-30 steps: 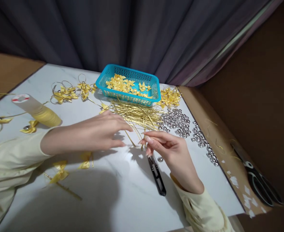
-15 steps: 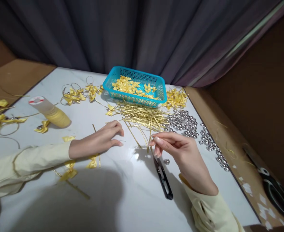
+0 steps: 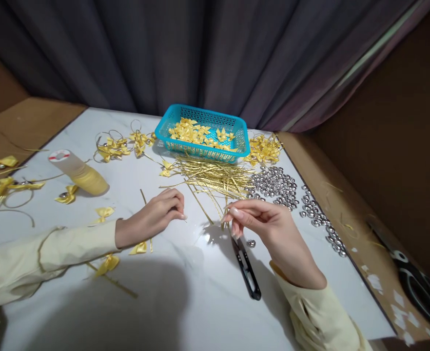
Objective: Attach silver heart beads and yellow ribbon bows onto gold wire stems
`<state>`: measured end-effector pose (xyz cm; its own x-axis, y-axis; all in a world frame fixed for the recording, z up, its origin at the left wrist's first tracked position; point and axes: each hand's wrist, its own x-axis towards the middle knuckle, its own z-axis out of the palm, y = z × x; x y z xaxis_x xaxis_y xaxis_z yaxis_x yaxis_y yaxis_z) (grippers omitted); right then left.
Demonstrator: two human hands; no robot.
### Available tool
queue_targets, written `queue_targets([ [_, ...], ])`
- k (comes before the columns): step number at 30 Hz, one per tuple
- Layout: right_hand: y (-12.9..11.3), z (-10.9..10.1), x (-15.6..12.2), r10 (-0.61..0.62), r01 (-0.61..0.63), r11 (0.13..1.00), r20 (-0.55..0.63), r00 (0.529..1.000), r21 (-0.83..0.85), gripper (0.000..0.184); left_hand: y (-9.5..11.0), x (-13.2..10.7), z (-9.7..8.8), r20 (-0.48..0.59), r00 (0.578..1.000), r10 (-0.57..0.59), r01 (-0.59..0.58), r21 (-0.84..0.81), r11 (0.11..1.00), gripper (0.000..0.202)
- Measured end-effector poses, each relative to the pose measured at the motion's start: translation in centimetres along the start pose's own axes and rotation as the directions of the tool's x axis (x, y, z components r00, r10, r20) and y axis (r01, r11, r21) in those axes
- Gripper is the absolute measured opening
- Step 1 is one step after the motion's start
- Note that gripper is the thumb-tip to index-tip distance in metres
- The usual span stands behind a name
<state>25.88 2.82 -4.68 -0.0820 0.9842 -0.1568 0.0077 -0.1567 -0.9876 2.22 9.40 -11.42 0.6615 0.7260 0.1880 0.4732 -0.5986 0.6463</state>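
My right hand (image 3: 264,226) pinches a thin gold cord (image 3: 225,217) between thumb and fingertips, just in front of the pile of gold cords (image 3: 215,176). My left hand (image 3: 154,217) rests on the white table with its fingers curled and pinched together at the tips; what they hold is too small to make out. Black thread snips (image 3: 246,265) lie under my right hand. Small yellow ribbon bows (image 3: 107,263) lie by my left wrist.
A turquoise basket (image 3: 200,148) of yellow bows stands at the back. Silver bells (image 3: 277,184) are heaped to the right, trailing along the table edge. A spool of yellow thread (image 3: 79,173) lies at left. Large scissors (image 3: 418,287) rest on the brown board at far right.
My left hand has drawn back from the cord pile towards me and curled its fingers. My right hand has stayed pinched on the cord.
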Motion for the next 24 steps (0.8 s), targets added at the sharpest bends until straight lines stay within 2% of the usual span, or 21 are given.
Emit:
queue_targets([
  [6, -0.1, 0.0, 0.0, 0.020, -0.020, 1.000, 0.003, 1.000, -0.017, 0.014, 1.0, -0.4, -1.2, 0.003, 1.000, 0.005, -0.005, 0.045, 0.999, 0.022],
  [8, -0.1, -0.1, -0.1, 0.014, -0.014, 1.000, 0.004, 1.000, -0.025, 0.014, 1.1, -1.1, -1.3, 0.033, 0.996, 0.077, -0.081, 0.140, 0.987, 0.027],
  [10, -0.1, -0.2, -0.1, 0.009, -0.009, 0.999, 0.014, 1.000, -0.034, 0.013, 0.9, -2.1, -1.1, 0.113, 0.982, 0.155, -0.180, 0.276, 0.944, 0.035],
  [13, -0.1, -0.4, -0.1, -0.002, 0.003, 1.000, 0.028, 1.000, -0.031, 0.013, 0.9, -4.1, -0.3, 0.216, 0.962, 0.167, -0.250, 0.453, 0.856, 0.050],
  [16, -0.1, -0.4, -0.1, -0.014, 0.014, 1.000, 0.027, 1.000, -0.012, 0.011, 1.8, -5.9, 0.4, 0.231, 0.962, 0.147, -0.251, 0.534, 0.807, 0.054],
  [19, -0.2, -0.4, -0.1, -0.016, 0.017, 1.000, 0.024, 1.000, -0.014, 0.011, 3.2, -7.1, 0.8, 0.234, 0.961, 0.149, -0.261, 0.578, 0.773, 0.049],
  [24, 0.0, -0.6, -0.1, -0.044, 0.045, 0.999, 0.034, 0.998, -0.012, 0.011, 4.5, -9.0, 1.3, 0.175, 0.977, 0.123, -0.208, 0.645, 0.736, 0.042],
])
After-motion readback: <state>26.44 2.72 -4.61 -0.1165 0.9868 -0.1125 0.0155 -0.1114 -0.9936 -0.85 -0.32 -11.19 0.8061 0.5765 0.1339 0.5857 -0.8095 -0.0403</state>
